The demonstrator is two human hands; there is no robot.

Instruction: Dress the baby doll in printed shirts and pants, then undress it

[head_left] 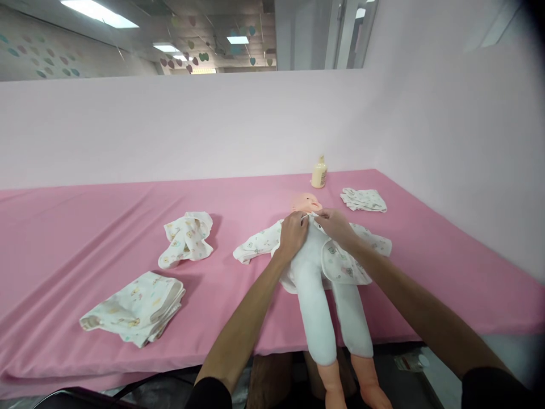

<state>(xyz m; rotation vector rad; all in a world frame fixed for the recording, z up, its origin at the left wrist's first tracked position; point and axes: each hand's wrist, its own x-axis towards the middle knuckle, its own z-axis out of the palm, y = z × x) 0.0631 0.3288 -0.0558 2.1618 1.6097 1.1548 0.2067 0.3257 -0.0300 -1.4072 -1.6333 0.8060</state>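
Observation:
A baby doll (313, 272) with a white cloth body lies on its back, its feet hanging past the near edge of the table. A white printed baby jacket (343, 264) is on its arms, with the front spread apart over the body. Just below the doll's head (305, 202), my left hand (293, 234) is closed on the jacket's collar edge. My right hand (336, 226) pinches the collar on the other side, close to the left. The fingertips nearly meet at the doll's neck, and the cloth between them is partly hidden.
A pink sheet (238, 196) covers the table. Folded printed cloth (138, 307) and a crumpled printed garment (187, 238) lie left. A pump bottle (319, 173) and another folded cloth (364, 200) are behind the doll. White walls (460, 142) stand behind and right.

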